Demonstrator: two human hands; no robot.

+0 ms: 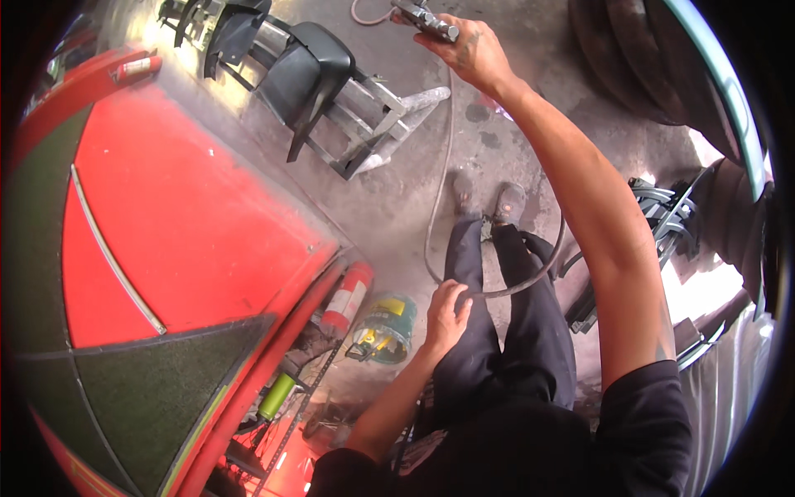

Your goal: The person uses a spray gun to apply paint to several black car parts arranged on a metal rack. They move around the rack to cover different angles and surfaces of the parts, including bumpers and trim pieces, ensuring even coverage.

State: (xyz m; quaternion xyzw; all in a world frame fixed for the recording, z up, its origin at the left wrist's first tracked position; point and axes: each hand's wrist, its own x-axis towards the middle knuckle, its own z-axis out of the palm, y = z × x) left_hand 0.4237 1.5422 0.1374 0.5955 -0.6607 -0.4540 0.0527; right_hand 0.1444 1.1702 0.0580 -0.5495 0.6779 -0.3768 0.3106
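Observation:
My right hand (468,51) is stretched far forward and up, closed around a grey metal air tool (425,20) near the top of the head view. A grey hose (440,166) runs from that tool down across the concrete floor and loops past my legs. Lower down, my left hand (447,313) grips the same hose beside my left thigh. I am standing in dark trousers, with my shoes (489,199) on the floor.
A large red vehicle body (182,215) fills the left side. A red fire extinguisher (348,296) and a green can (387,327) lie beside it. A metal step frame (364,116) stands ahead on the left. Big tyres (646,58) are at the upper right.

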